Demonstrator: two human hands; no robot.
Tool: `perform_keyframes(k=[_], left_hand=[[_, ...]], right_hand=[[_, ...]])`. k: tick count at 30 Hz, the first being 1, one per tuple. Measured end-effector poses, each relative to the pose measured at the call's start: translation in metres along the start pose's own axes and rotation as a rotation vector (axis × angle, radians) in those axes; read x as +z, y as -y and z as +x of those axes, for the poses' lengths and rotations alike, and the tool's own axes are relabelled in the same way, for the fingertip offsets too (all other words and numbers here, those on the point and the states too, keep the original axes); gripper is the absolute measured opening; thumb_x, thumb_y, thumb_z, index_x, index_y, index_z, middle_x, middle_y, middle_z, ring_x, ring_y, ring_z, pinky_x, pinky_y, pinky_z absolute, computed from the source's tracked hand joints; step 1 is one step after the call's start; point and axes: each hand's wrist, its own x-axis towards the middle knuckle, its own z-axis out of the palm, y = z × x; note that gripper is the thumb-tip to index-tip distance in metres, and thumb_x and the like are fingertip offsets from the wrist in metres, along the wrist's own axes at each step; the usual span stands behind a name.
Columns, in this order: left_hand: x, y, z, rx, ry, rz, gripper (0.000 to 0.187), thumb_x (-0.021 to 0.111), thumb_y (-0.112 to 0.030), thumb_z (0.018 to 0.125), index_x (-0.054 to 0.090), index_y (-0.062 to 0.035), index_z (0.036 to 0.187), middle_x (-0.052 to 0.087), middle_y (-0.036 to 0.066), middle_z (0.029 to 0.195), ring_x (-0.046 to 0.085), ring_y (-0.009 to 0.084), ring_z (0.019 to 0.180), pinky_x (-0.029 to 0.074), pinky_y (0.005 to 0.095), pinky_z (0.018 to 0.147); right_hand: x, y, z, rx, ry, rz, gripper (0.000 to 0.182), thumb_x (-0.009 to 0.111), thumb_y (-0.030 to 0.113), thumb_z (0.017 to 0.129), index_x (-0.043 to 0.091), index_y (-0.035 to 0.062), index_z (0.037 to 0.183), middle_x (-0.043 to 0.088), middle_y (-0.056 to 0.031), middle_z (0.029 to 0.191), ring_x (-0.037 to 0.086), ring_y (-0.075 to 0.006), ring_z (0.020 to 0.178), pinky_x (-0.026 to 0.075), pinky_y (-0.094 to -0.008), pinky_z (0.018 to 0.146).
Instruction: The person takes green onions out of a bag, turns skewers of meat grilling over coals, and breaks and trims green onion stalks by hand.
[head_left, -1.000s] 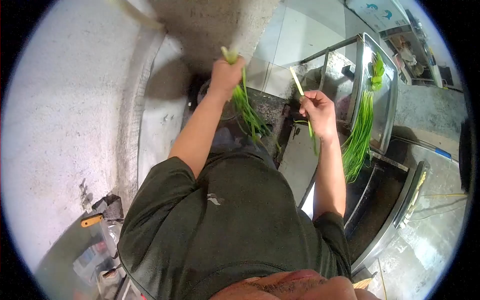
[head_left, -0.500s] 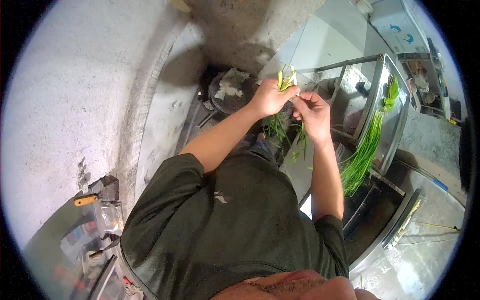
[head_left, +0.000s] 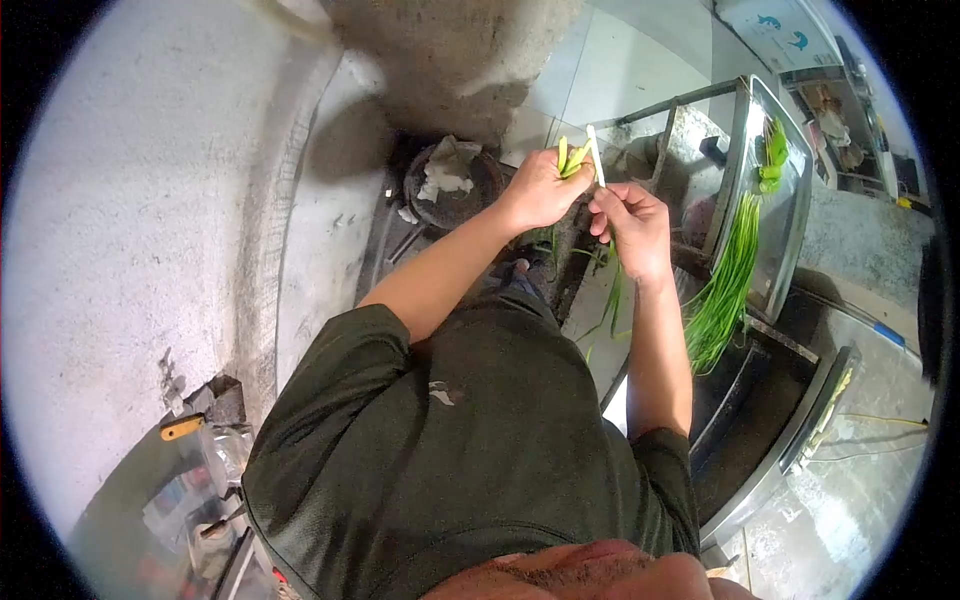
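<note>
In the head view, my left hand [head_left: 541, 190] is closed around a small bunch of yellow-green stalks [head_left: 570, 160] whose ends stick up above the fist. Close beside it, my right hand [head_left: 637, 228] pinches a single green-onion-like stalk [head_left: 597, 160] with a white end pointing up. The green leaves [head_left: 613, 300] of that stalk dangle below my right hand. To the right, a long bunch of thin green stalks [head_left: 727, 285] hangs over the edge of a metal-framed stand [head_left: 792, 240].
Leafy greens [head_left: 773, 155] lie on the stand. Below my left forearm is a dark round container [head_left: 478, 200] with whitish scraps. A rough wall [head_left: 170, 200] stands at the left. A yellow-handled tool [head_left: 181, 428] sits at lower left, and a dark-bottomed metal basin [head_left: 750, 430] at lower right.
My right hand has drawn slightly down and away from my left, and the white-ended stalk now shows upright in its fingers. The whole view has shifted a little.
</note>
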Motion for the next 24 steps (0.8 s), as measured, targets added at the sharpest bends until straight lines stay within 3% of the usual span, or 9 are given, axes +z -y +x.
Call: perform_keyframes(k=[4,10,13,17,19,21,23,24], left_hand=[[0.009,0.015,0.004,0.060,0.089,-0.145,0.023,0.060,-0.022,0.092,0.064,-0.0018,0.082,0.057,0.000,0.064,0.050,0.0076,0.059,0.044,0.0282,0.054],[0.000,0.013,0.008,0.030,0.128,0.156,0.021,0.062,-0.022,0.092,0.064,-0.0020,0.084,0.060,0.004,0.064,0.054,0.0115,0.060,0.045,0.0309,0.056],[-0.001,0.017,0.011,0.129,0.085,0.245,0.018,0.061,-0.020,0.091,0.064,-0.0031,0.087,0.061,0.007,0.068,0.056,0.0144,0.063,0.047,0.0328,0.059],[-0.011,0.014,0.012,0.028,-0.093,0.198,0.018,0.064,-0.022,0.087,0.065,-0.0044,0.090,0.064,0.010,0.076,0.058,0.0164,0.066,0.048,0.0327,0.063],[-0.027,0.015,0.015,-0.013,-0.302,0.217,0.027,0.063,-0.026,0.085,0.061,0.0002,0.081,0.062,0.010,0.066,0.054,0.0155,0.059,0.046,0.0332,0.057],[-0.047,0.021,0.017,0.027,-0.510,0.174,0.031,0.064,-0.028,0.085,0.063,0.0020,0.079,0.064,0.010,0.066,0.056,0.0154,0.059,0.047,0.0344,0.058],[-0.078,0.037,0.019,-0.076,-0.641,0.341,0.027,0.068,-0.027,0.086,0.069,-0.0003,0.087,0.063,0.006,0.066,0.056,0.0144,0.063,0.045,0.0333,0.062],[-0.087,0.037,0.018,-0.163,-0.681,0.164,0.030,0.070,-0.030,0.085,0.069,0.0004,0.085,0.063,0.005,0.065,0.056,0.0145,0.062,0.045,0.0343,0.061]], right_hand=[[-0.005,-0.003,0.000,0.031,-0.016,-0.016,0.019,0.066,0.014,0.090,0.063,-0.0042,0.093,0.065,-0.0041,0.078,0.060,-0.0082,0.059,0.045,-0.0204,0.050],[-0.008,0.002,-0.001,0.092,-0.012,-0.039,0.015,0.063,0.013,0.091,0.064,-0.0016,0.091,0.064,-0.0038,0.075,0.059,-0.0093,0.057,0.045,-0.0211,0.050],[-0.012,0.002,0.000,0.099,0.040,-0.049,0.017,0.063,0.015,0.092,0.064,-0.0019,0.091,0.063,-0.0034,0.073,0.059,-0.0092,0.056,0.045,-0.0209,0.049],[-0.016,0.005,0.000,0.140,0.110,-0.035,0.019,0.061,0.018,0.093,0.064,-0.0011,0.091,0.061,-0.0023,0.071,0.058,-0.0090,0.055,0.044,-0.0207,0.049],[-0.017,0.004,0.000,0.167,0.126,-0.020,0.020,0.060,0.019,0.093,0.064,-0.0003,0.090,0.060,-0.0021,0.070,0.058,-0.0094,0.054,0.044,-0.0211,0.049],[-0.019,0.002,0.000,0.190,0.140,0.023,0.021,0.059,0.021,0.094,0.064,0.0003,0.090,0.060,-0.0022,0.070,0.057,-0.0102,0.054,0.043,-0.0219,0.049],[-0.020,-0.004,0.004,0.199,0.152,0.081,0.022,0.058,0.022,0.094,0.063,0.0006,0.091,0.060,-0.0023,0.071,0.057,-0.0108,0.054,0.043,-0.0225,0.050],[-0.020,-0.007,0.006,0.203,0.159,0.110,0.023,0.057,0.022,0.095,0.063,0.0007,0.092,0.060,-0.0023,0.071,0.057,-0.0111,0.054,0.043,-0.0227,0.050]])
